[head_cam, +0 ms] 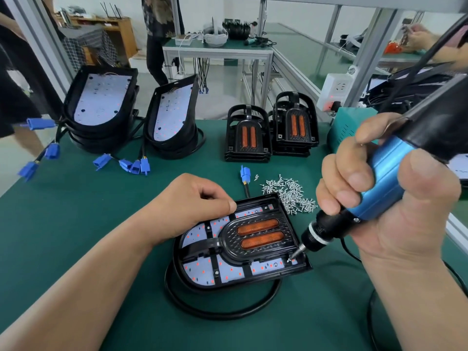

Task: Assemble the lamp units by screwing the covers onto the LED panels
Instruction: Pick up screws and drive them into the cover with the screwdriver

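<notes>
Right hand (pixel 379 198) fingers grip screwdriver (pixel 385 183); bit on cover (pixel 255 236) corner screw (pixel 289 259). Left hand (pixel 192 198) fingers curled, holding LED panel (pixel 202 272) rim.

The table (pixel 83 224) wears a matt green mat, smooth. The cover (pixel 228 239) is glossy black plastic, its textured centre holding ribbed amber lenses (pixel 258 226); the LED panel (pixel 202 272) beneath looks a matt pale board. The screws (pixel 291 193) are bright metal. The screwdriver (pixel 385 183) has a satin blue metal barrel — its nose black plastic. The cable (pixel 215 314) is smooth black, perhaps rubber.
</notes>
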A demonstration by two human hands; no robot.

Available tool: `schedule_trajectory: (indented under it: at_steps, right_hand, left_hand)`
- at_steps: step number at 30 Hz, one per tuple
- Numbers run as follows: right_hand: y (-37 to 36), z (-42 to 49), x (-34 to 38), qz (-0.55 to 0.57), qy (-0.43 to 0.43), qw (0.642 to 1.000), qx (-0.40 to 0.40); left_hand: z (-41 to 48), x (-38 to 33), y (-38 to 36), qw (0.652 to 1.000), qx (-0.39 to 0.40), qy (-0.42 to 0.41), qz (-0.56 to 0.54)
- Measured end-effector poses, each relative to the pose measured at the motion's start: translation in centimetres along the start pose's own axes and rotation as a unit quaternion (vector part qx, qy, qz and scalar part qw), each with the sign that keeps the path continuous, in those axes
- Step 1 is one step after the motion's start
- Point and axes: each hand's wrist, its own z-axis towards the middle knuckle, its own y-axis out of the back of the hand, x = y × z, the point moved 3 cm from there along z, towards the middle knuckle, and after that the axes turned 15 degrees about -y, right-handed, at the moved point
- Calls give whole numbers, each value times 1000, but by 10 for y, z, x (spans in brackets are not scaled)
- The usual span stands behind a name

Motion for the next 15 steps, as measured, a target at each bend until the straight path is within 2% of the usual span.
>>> schedule_trajectory:
  at_steps: [15]
  right_hand:
    - [4, -1, -6, 15, -20, 1000, 8]
  left_hand:
    - [-1, -2, -1, 999, -1, -25, 33]
